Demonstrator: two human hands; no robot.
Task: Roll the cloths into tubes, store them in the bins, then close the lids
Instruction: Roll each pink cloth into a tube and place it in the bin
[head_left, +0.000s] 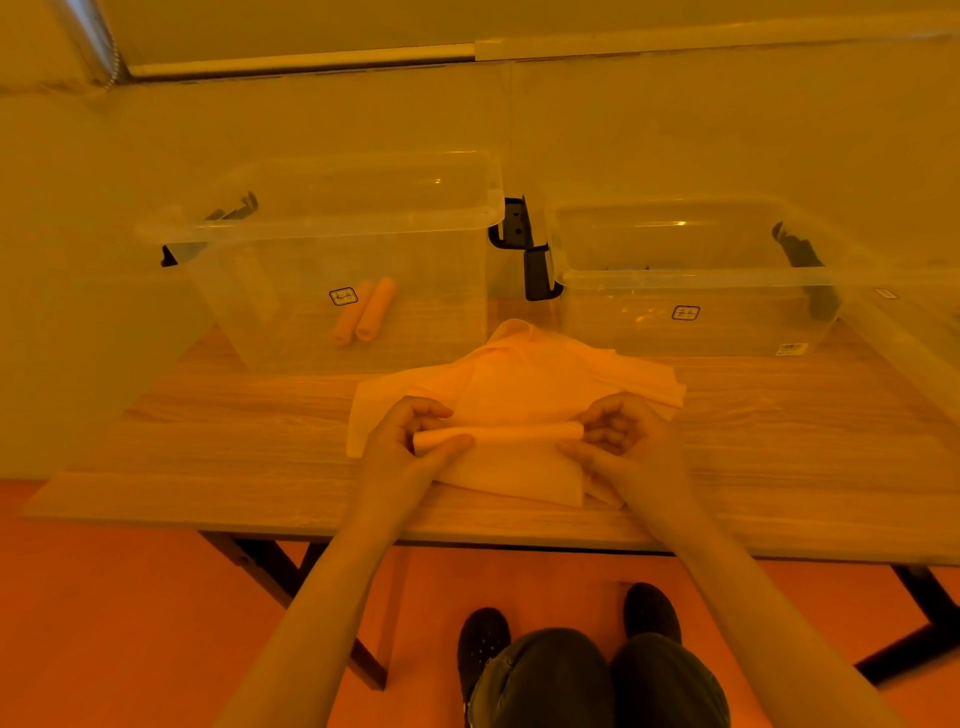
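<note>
A pale cloth (511, 467) lies on top of a pile of cloths (540, 374) near the table's front edge, its far part rolled into a tube (498, 435). My left hand (410, 441) pinches the tube's left end and my right hand (623, 441) grips its right end. Behind the pile stand two clear plastic bins without lids on them. The left bin (332, 228) holds two rolled cloth tubes (366, 312) on its floor. In the right bin (691, 280) I see no cloth.
The wooden table (234, 447) stands against a plain wall. Black latch handles (524, 244) hang on the bins' sides between the two bins. A clear lid-like edge (914, 332) shows at the far right. My knees and shoes are below the table's front edge.
</note>
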